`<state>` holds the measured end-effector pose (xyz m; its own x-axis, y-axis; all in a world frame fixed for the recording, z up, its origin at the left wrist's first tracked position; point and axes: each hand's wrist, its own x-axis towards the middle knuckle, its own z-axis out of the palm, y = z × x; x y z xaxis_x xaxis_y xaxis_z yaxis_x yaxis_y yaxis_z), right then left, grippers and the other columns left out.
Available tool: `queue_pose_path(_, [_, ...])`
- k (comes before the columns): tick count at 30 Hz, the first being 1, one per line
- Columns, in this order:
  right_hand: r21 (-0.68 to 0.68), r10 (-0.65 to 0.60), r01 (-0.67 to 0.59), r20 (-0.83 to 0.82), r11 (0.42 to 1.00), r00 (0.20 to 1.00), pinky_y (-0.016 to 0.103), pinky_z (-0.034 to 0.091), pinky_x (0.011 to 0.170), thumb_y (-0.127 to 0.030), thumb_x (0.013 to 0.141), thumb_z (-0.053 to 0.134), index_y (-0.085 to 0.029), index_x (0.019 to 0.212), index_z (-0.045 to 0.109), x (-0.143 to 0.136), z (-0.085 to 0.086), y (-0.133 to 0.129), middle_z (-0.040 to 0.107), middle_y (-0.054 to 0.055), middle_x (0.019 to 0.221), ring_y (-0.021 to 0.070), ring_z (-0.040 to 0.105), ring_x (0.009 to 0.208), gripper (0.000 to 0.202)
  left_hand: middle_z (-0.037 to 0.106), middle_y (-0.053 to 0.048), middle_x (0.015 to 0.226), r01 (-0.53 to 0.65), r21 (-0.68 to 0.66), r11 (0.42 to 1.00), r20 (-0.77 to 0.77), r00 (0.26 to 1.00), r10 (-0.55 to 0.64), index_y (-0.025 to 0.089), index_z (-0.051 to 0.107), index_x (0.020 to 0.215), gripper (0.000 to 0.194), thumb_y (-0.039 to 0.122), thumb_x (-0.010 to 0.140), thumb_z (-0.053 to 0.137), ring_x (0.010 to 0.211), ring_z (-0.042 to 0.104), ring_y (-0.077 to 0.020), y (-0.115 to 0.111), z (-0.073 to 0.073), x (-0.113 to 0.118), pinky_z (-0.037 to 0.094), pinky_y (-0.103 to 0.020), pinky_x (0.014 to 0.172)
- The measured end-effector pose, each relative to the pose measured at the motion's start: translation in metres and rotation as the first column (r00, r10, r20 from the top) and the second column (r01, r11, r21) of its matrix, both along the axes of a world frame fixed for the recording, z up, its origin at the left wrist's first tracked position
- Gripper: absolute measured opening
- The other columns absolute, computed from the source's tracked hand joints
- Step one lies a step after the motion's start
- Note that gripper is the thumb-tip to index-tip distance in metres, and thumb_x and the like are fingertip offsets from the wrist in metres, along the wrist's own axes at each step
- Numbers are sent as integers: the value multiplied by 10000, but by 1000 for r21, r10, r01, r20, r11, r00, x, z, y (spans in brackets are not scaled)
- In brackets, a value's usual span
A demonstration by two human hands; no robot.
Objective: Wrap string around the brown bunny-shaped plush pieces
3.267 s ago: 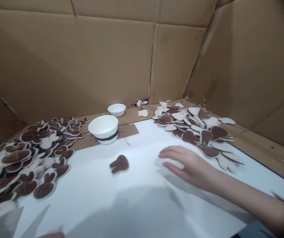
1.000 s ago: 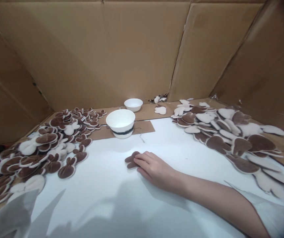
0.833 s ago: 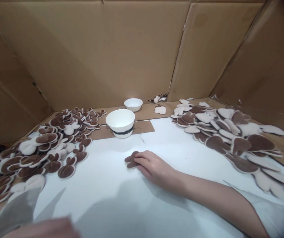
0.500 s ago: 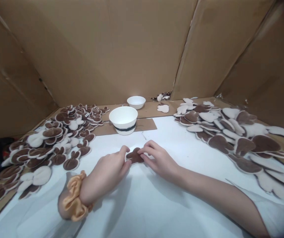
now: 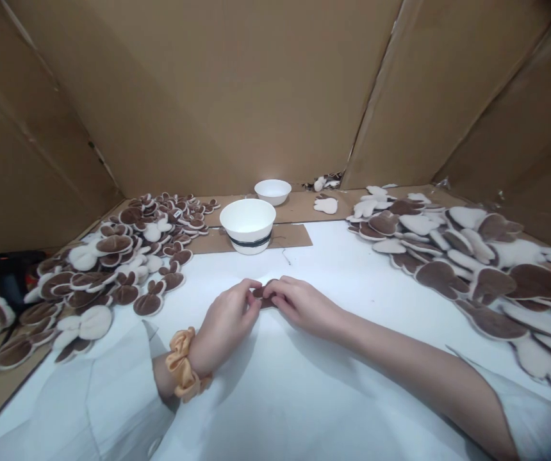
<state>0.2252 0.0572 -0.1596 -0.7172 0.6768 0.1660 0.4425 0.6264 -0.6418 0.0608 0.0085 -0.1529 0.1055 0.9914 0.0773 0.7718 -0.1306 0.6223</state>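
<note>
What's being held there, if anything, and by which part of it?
A small brown piece: the left hand pinches its left end, the right hand its right end.

Tabletop (image 5: 326, 259) bright, cardbd walls (image 5: 237, 96) dimmer; soft shadows twd viewer; pic's upper-R corner v. dark, slt blur.

Beyond the fingers (image 5: 282, 287) stands a white bowl (image 5: 248, 221) with a black band, a second bowl (image 5: 273, 194) behind it. Well left of them lies a black gun-shaped tool (image 5: 12, 272).

Near bowl (image 5: 248, 232) blks fwd; gap R.
</note>
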Motion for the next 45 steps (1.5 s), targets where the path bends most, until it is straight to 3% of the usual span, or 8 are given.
queue_pose_path(8, [18, -12, 10, 103, 1000, 995, 251, 383, 691, -132, 837, 345, -150, 857, 526, -5, 1, 2, 563, 60, 869, 138, 527, 781, 182, 565, 4, 744, -27, 63, 998, 16, 1000, 26, 209, 527, 952, 201, 153, 786, 428, 698, 525, -158, -2, -5, 5, 385, -242, 635])
queue_pose_path(15, [28, 7, -13, 191, 1000, 982, 239, 368, 624, -126, 815, 339, -135, 796, 489, -4, 5, 2, 550, 64, 832, 141, 503, 732, 151, 592, -29, 883, 3, 120, 993, 15, 1000, -5, 201, 520, 984, 247, 114, 809, 368, 825, 544, -182, -2, -10, 8, 410, -281, 731])
queue_pose_path(24, [9, -20, 19, 193, 1000, 981, 224, 356, 601, -88, 772, 342, -157, 729, 443, 9, 5, 5, 549, 39, 811, 135, 504, 725, 129, 592, -53, 936, -10, 147, 989, -18, 1000, 13, 178, 509, 1014, 257, 112, 821, 353, 874, 549, -196, -1, -14, 10, 423, -310, 760])
queue_pose_path(30, [93, -21, -3, 253, 996, 967, 240, 364, 602, -86, 792, 353, -143, 779, 486, 11, 9, 5, 554, 61, 829, 147, 515, 719, 145, 594, -48, 955, -25, 142, 990, -6, 1000, 26, 182, 524, 1003, 250, 113, 815, 373, 884, 547, -194, -1, -15, 10, 420, -306, 768])
queue_pose_path(36, [76, 63, -69, 83, 995, 995, 252, 396, 665, -127, 850, 321, -161, 894, 527, 8, 6, 9, 563, 51, 858, 135, 526, 751, 213, 603, -36, 936, 13, 125, 992, 39, 999, -18, 188, 538, 995, 246, 126, 814, 384, 859, 552, -184, 2, -13, 8, 420, -282, 751])
queue_pose_path(45, [26, 66, -70, 152, 997, 986, 241, 380, 636, -108, 803, 372, -156, 790, 537, 5, 6, 10, 555, 40, 791, 132, 510, 704, 173, 597, -26, 930, 91, 107, 990, 6, 996, -93, 200, 531, 998, 277, 94, 804, 363, 860, 545, -178, 7, -9, 7, 416, -272, 759])
